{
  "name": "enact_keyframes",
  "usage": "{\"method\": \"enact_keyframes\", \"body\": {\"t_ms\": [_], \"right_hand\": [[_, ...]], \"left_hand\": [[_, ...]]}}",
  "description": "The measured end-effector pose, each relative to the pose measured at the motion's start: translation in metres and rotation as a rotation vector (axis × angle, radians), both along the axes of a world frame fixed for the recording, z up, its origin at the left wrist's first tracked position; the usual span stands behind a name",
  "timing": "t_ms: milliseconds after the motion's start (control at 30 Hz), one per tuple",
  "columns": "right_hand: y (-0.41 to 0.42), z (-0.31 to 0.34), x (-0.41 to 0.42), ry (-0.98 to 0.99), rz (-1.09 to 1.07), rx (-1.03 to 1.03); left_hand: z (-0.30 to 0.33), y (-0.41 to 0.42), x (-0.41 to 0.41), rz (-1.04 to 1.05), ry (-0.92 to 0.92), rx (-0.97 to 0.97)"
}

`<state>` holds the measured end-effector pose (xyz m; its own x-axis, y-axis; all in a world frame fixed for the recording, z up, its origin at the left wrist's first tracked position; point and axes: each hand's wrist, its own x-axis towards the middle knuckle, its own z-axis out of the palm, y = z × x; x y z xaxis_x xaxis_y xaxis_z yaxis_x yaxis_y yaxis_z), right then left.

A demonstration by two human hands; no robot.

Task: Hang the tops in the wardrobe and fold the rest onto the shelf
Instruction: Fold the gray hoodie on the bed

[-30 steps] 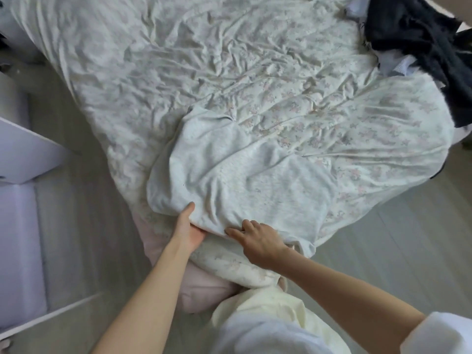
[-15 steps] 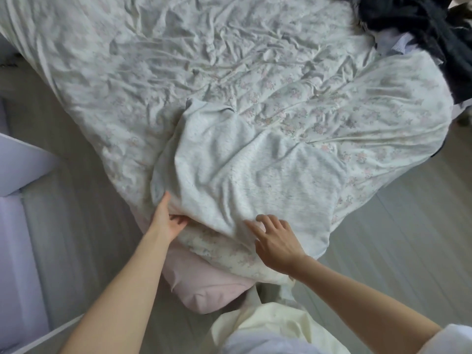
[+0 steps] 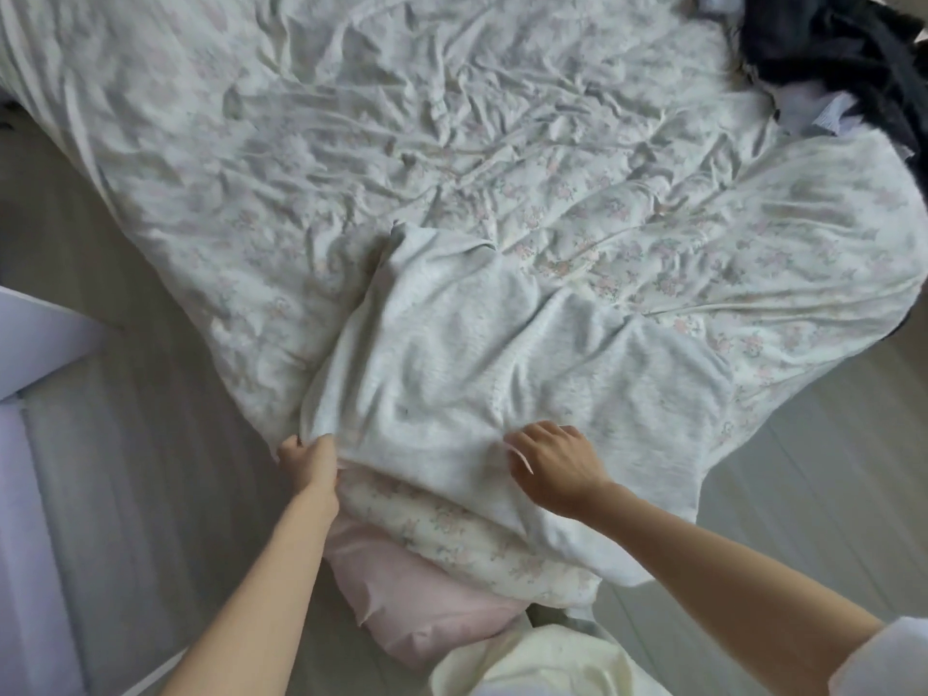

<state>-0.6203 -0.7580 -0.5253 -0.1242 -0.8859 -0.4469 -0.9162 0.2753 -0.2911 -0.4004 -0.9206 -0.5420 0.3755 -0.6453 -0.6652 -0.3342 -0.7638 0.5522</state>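
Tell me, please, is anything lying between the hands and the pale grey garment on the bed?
Nothing visible: the left hand grips the near-left edge of the pale grey garment, and the right hand rests directly on it.

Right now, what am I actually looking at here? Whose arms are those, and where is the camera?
There is no machine: a person wears a camera on the head, looking down at their own bare arms. A bed with a crumpled floral duvet fills the view. On its near edge lies a pale grey garment. The left hand grips the garment's near left corner; the right hand pinches its near hem. A pile of dark clothes waits at the bed's far right corner. A pink pillow pokes out below the duvet.
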Motion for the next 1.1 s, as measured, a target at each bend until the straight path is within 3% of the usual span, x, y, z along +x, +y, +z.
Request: {"method": "enact_keyframes", "body": {"t_ms": [133, 300, 400, 500, 667, 767, 1100], "right_hand": [[-0.019, 0.003, -0.018, -0.005, -0.127, -0.122], [-0.049, 0.001, -0.044, 0.026, -0.226, -0.109], [-0.068, -0.007, -0.070, 0.064, -0.331, -0.091], [-0.082, -0.017, -0.096, 0.132, -0.375, -0.064], [-0.101, -0.042, -0.133, 0.127, -0.420, 0.089], [-0.104, -0.051, -0.140, 0.114, -0.446, 0.156], [-0.085, -0.043, -0.137, 0.229, -0.511, 0.072]], "left_hand": [[0.020, -0.018, -0.048, -0.403, -0.339, -0.268], [0.031, -0.053, -0.118, -0.829, -0.333, -0.479], [0.025, -0.095, -0.159, -0.931, -0.306, -0.537], [0.017, -0.142, -0.192, -1.106, -0.378, -0.423], [-0.005, -0.185, -0.230, -1.588, -0.577, -0.092], [-0.015, -0.191, -0.225, -1.559, -0.532, -0.144], [-0.006, -0.204, -0.222, -1.210, -0.504, -0.421]]}}
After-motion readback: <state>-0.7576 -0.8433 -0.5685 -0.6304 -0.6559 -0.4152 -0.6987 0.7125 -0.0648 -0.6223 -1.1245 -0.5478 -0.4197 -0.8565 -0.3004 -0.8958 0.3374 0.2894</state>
